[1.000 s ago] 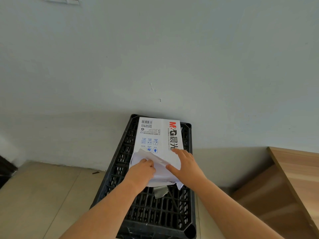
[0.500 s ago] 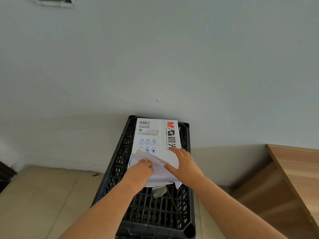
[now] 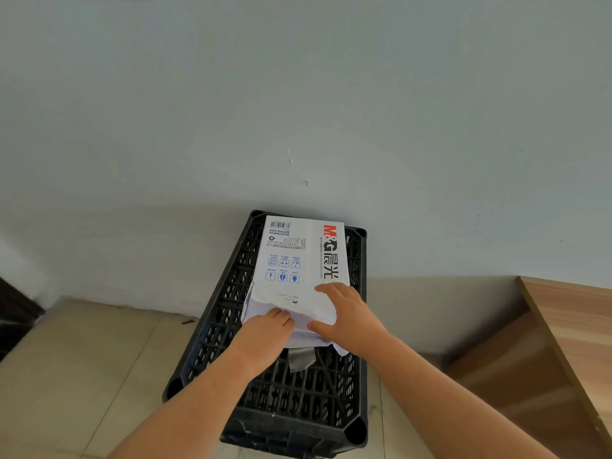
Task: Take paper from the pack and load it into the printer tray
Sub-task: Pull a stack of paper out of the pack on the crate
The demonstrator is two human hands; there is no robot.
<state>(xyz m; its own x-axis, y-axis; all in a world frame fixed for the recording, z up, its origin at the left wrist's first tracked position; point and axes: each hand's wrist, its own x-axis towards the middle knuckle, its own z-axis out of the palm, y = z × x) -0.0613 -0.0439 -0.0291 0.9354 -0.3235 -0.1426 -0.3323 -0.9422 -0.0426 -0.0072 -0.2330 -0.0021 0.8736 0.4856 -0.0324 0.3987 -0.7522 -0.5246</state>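
White, torn-open paper pack (image 3: 299, 260) lies on a black plastic lattice crate (image 3: 231, 326) (printer unseen); left hand (image 3: 265, 339) fingers pinch the sheets, right hand (image 3: 347, 321) fingers spread, pressing the wrapper. Best: slide sheets out flat.

We look down on a white pack of paper (image 3: 299, 260) lying on top of an upturned black plastic crate (image 3: 298, 392) that stands against a pale wall (image 3: 298, 94). Our left hand (image 3: 265, 339) reaches into the torn near end of the wrapper, fingers curled on the sheets. Our right hand (image 3: 347, 316) rests flat on the pack beside it. A wooden desk (image 3: 569, 326) edge shows at right, beige floor tiles (image 3: 82, 359) at left.
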